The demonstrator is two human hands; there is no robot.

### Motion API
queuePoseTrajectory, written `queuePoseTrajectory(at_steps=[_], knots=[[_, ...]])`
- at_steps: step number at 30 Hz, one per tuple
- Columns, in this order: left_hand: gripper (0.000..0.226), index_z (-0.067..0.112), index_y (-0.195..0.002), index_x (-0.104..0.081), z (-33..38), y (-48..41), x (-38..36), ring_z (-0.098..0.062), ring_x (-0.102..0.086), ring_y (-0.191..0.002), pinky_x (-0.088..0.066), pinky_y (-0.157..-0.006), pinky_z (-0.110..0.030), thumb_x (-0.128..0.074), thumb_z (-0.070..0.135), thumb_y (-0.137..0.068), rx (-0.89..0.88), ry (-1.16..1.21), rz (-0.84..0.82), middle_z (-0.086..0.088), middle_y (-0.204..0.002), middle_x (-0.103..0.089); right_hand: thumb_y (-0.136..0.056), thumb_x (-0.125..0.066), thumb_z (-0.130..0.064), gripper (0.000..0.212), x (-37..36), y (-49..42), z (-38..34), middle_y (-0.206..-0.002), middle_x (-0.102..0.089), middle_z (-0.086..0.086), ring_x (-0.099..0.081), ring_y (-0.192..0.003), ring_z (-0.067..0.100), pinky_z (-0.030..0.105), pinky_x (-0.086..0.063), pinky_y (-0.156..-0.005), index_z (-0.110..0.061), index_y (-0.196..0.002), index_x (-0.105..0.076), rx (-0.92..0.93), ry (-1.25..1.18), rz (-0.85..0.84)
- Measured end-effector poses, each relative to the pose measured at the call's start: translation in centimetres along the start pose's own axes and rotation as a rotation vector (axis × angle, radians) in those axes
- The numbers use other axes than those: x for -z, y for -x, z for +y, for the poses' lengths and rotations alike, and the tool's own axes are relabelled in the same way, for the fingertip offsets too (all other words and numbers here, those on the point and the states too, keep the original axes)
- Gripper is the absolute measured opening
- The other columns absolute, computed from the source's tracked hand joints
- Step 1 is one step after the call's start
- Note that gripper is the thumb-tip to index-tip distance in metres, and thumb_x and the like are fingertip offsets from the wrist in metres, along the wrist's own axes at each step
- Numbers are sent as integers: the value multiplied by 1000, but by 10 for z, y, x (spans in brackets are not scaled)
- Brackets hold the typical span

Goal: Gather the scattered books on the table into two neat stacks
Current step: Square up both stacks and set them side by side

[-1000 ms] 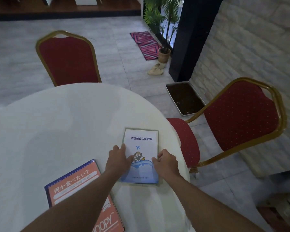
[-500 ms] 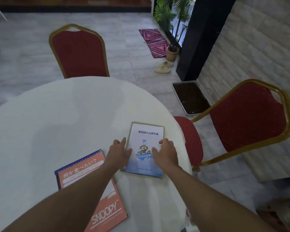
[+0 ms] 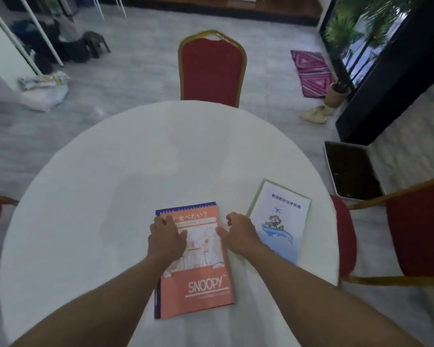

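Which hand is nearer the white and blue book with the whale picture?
Right. The right hand sits just beside the white and blue book, between it and the orange Snoopy book. The left hand rests flat on the Snoopy book, farther away.

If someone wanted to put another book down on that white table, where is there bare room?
The table is bare across its far half, toward the red chair, and on the whole left side beside the orange book. It is crowded near the front right: the left hand, right hand and the blue book sit close together.
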State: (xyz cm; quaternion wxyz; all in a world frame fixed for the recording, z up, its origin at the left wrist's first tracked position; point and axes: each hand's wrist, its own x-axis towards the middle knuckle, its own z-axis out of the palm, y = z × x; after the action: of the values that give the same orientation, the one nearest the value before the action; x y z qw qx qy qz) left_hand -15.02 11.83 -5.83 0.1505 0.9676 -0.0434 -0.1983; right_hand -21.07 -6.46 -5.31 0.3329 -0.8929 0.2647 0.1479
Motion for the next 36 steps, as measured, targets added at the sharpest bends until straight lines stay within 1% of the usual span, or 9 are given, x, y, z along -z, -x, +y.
queuePoseTrajectory(at_steps=[6, 10, 13, 15, 20, 23, 27, 32, 36], knots=[[66, 4, -133, -37, -26, 6, -6, -30, -50, -118, -48, -94, -38, -57, 49, -90, 164, 86, -31, -16, -129, -43, -79, -69, -62, 72, -38, -5, -13, -132, -55, 9, -59, -120, 30, 38, -53, -95, -14, -130, -54, -105, 92, -105], [69, 5, -126, -45, -33, -3, -9, -31, -55, -115, -50, -97, -37, -63, 56, -83, 272, 177, -105, -16, -125, -51, -67, -79, -54, 69, -44, -10, -16, -125, -61, 7, -65, -110, 29, 37, -58, -86, -17, -122, -58, -187, 56, -122], [77, 12, -117, -49, -43, -17, -12, -32, -66, -100, -59, -83, -45, -79, 56, -60, 395, 374, -156, -12, -114, -61, -61, -81, -45, 63, -45, -15, -20, -118, -66, 7, -67, -102, 27, 38, -61, -80, -18, -114, -61, -235, 27, -131], [79, 17, -113, -53, -64, -39, -34, -31, -70, -90, -62, -72, -44, -78, 55, -49, 423, 443, -191, -8, -108, -65, -61, -81, -42, 60, -47, -16, -22, -117, -64, 7, -66, -102, 27, 38, -61, -82, -17, -112, -61, -264, 10, -123], [63, 15, -125, -46, -50, -19, -8, -27, -72, -84, -60, -53, -33, -69, 41, -73, 401, 670, -212, -10, -119, -63, -61, -78, -42, 62, -55, -17, -23, -117, -61, 5, -63, -106, 27, 40, -60, -86, -20, -114, -55, -290, -73, -117], [45, 14, -122, -47, -41, -7, 4, -24, -74, -77, -62, -59, -37, -64, 34, -86, 336, 795, -206, -6, -102, -72, -51, -78, -43, 71, -55, -17, -24, -115, -65, 3, -66, -101, 26, 41, -62, -80, -20, -114, -54, -281, -205, -110], [40, 18, -118, -42, -36, -1, 26, -23, -75, -77, -62, -60, -38, -63, 33, -88, 265, 889, -115, -4, -98, -71, -76, -78, -24, 61, -30, 0, -42, -107, -65, 2, -72, -89, 18, 28, -62, -66, -17, -120, -36, -207, -448, -136], [26, 19, -111, -50, -21, 7, 76, -23, -74, -82, -63, -70, -46, -57, 12, -87, 105, 1025, 67, -3, -99, -69, -73, -76, -13, 76, 6, 10, -75, -105, -65, -2, -72, -94, 17, 40, -64, -82, -26, -123, -20, 18, -644, -30], [32, 15, -108, -59, -9, 15, 116, -18, -69, -84, -58, -62, -33, -51, -6, -85, -10, 1108, 137, -1, -96, -69, -63, -74, -15, 55, 25, 8, -98, -99, -74, -4, -75, -90, 16, 43, -65, -78, -27, -113, -54, 107, -727, 59]])
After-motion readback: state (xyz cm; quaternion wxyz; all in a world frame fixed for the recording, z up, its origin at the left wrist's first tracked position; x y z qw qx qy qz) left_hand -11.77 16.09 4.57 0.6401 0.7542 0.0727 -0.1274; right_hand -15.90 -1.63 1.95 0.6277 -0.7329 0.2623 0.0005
